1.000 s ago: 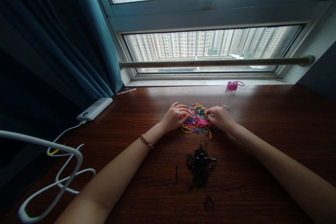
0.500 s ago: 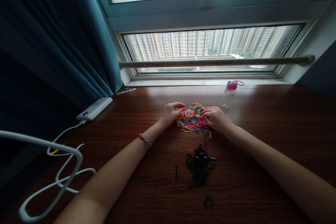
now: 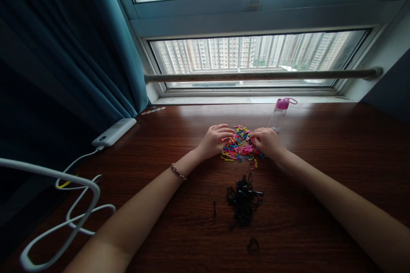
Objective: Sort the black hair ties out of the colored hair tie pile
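A pile of small colourful bands [image 3: 238, 149] lies on the dark wooden table [image 3: 179, 230]. My left hand [image 3: 215, 140] rests at the pile's left edge, its fingers apart and reaching over the bands. At the right edge my right hand [image 3: 266, 140] has its fingers pressed together against the bands; what is between the fingertips is too small to make out. Nearer to me is a heap of black bands [image 3: 244, 202], with one black piece [image 3: 214, 210] to its left and a black loop [image 3: 253, 245] below it.
A clear bottle with a pink lid [image 3: 282, 104] stands behind my right hand. At the left are a white power bank [image 3: 114, 132], a looping white cable [image 3: 96, 192] and a blue curtain [image 3: 124, 64]. A metal rail [image 3: 262, 76] crosses the window behind the table.
My left hand has moved right over the pile and its fingers have spread. My right hand has shifted slightly right and closed more; a gap now shows in the middle of the pile.
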### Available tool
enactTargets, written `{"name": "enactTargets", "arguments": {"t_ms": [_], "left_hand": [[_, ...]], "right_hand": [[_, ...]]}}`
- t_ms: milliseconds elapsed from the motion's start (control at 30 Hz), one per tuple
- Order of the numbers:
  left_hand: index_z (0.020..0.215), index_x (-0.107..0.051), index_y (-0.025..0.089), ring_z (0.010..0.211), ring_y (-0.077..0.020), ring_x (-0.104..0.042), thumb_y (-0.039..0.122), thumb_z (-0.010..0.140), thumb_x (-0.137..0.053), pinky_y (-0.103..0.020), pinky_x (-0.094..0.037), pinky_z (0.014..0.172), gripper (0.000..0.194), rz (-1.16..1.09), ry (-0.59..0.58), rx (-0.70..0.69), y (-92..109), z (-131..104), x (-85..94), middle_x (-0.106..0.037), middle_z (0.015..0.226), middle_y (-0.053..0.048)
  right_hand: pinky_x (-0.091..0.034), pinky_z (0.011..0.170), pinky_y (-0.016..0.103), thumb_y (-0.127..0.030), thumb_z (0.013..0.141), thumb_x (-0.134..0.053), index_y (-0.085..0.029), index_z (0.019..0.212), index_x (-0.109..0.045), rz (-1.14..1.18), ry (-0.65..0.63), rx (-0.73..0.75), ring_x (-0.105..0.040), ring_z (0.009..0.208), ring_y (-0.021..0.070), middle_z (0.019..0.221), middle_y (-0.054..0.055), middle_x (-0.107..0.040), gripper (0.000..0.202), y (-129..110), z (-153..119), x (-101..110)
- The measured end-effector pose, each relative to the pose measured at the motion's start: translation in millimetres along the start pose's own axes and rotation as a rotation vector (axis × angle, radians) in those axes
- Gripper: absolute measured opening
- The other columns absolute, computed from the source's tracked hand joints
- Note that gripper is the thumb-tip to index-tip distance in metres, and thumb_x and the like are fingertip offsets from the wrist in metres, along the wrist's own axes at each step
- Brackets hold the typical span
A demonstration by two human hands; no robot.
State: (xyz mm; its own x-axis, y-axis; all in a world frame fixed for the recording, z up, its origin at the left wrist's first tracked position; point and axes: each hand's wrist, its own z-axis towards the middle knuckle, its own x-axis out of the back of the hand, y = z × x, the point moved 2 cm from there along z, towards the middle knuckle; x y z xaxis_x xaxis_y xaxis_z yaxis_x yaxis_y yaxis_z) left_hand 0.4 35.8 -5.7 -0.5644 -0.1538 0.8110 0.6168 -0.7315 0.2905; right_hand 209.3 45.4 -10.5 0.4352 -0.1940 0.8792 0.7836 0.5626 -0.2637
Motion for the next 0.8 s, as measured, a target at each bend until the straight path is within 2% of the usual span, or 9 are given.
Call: {"name": "enactTargets", "arguments": {"t_ms": [100,200,333,467,600,700,800], "left_hand": [[0.109,-0.056,0.028,0.121,-0.0193,-0.039,0.019,0.085,-0.043,-0.047,-0.020,0.102,0.029,0.078,-0.149,-0.057,11,-3,-2.4,-0.058,0.116,0.000],[0.111,-0.054,0.027,0.121,-0.0197,-0.038,0.021,0.086,-0.041,-0.048,-0.015,0.103,0.029,0.140,-0.221,-0.080,15,-5,-4.8,-0.057,0.118,-0.001],[0.106,-0.057,0.025,0.119,-0.0206,-0.041,0.024,0.088,-0.038,-0.048,-0.013,0.103,0.026,0.200,-0.209,-0.067,12,-6,-5.7,-0.059,0.115,-0.002],[0.102,-0.059,0.024,0.117,-0.0211,-0.043,0.025,0.088,-0.038,-0.048,-0.013,0.103,0.025,0.232,-0.189,-0.056,11,-5,-4.7,-0.062,0.109,-0.003],[0.099,-0.059,0.022,0.115,-0.0213,-0.044,0.027,0.088,-0.037,-0.049,-0.013,0.102,0.025,0.256,-0.176,-0.057,12,-5,-4.0,-0.063,0.106,-0.003],[0.098,-0.060,0.021,0.113,-0.0212,-0.045,0.027,0.089,-0.036,-0.049,-0.013,0.102,0.026,0.274,-0.171,-0.064,12,-5,-4.1,-0.063,0.104,-0.004],[0.098,-0.060,0.021,0.112,-0.0212,-0.045,0.026,0.088,-0.036,-0.049,-0.014,0.102,0.025,0.290,-0.168,-0.069,12,-6,-4.4,-0.063,0.103,-0.004]], "right_hand": [[-0.045,0.077,0.025,-0.009,0.072,-0.048,-0.019,0.077,-0.071,0.048,0.036,-0.086,-0.062,0.079,0.0174,0.083,0.003,-0.069,0.026,6,1,2],[-0.046,0.072,0.023,-0.009,0.072,-0.047,-0.020,0.080,-0.071,0.144,0.041,-0.174,-0.063,0.074,0.0161,0.079,0.001,-0.070,0.027,10,3,1],[-0.046,0.069,0.023,-0.010,0.072,-0.049,-0.021,0.087,-0.070,0.191,0.055,-0.218,-0.063,0.072,0.0157,0.076,0.000,-0.070,0.028,12,4,2],[-0.044,0.071,0.026,-0.023,0.071,-0.059,-0.022,0.084,-0.070,0.093,0.000,-0.159,-0.061,0.078,0.0194,0.081,0.002,-0.069,0.017,12,2,3],[-0.041,0.061,0.025,-0.024,0.069,-0.060,-0.023,0.077,-0.071,0.031,-0.084,-0.256,-0.061,0.071,0.0187,0.074,0.002,-0.068,0.013,16,0,4],[-0.040,0.058,0.024,-0.023,0.071,-0.056,-0.022,0.077,-0.070,0.028,-0.072,-0.306,-0.060,0.067,0.0174,0.071,0.002,-0.067,0.015,19,1,5],[-0.041,0.066,0.025,-0.023,0.074,-0.055,-0.020,0.080,-0.069,0.024,-0.022,-0.207,-0.059,0.073,0.0179,0.078,0.003,-0.067,0.016,15,2,4]]}}
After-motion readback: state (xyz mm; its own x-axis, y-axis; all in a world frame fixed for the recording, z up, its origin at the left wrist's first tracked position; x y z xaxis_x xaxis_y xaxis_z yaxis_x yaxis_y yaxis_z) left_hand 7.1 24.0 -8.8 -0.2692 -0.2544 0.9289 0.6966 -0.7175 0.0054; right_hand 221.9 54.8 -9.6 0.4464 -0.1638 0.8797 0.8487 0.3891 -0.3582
